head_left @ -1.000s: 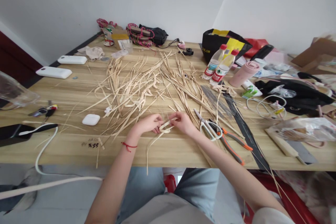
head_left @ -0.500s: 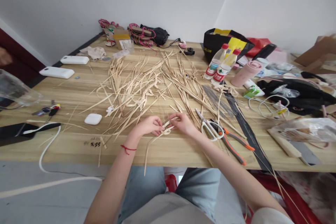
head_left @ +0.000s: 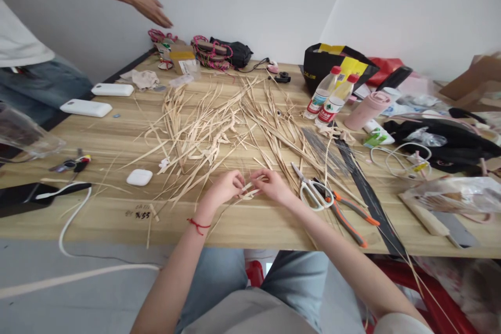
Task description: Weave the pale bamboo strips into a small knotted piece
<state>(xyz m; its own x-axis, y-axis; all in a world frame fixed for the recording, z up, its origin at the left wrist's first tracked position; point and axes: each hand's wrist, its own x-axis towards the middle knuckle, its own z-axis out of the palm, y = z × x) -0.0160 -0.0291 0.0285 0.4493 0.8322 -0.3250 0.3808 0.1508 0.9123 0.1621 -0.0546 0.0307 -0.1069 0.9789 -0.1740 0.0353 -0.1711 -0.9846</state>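
Near the table's front edge, my left hand [head_left: 228,186] and my right hand [head_left: 271,186] are both closed on a pale straw strip [head_left: 249,194], which is bent into a small loop between them. Part of the strip is hidden behind my fingers. Beyond my hands spreads a loose heap of dry straw strips [head_left: 203,125]. On top of it lies a twisted, knotted straw piece [head_left: 219,138]. White-handled scissors [head_left: 313,190] rest just right of my right hand, partly over orange-and-grey pliers [head_left: 348,216].
A person's hand [head_left: 151,8] reaches over the table's far left. Two water bottles [head_left: 332,99], a pink tumbler [head_left: 368,109] and a black-and-yellow bag [head_left: 336,65] stand back right. A white case [head_left: 140,177], keys [head_left: 72,163] and a white cable [head_left: 68,222] lie on the left.
A person has come into view at the left, an arm stretched over the table's far corner. My left hand has shifted slightly right and turned; the strip's hanging end has swung back and is less visible.
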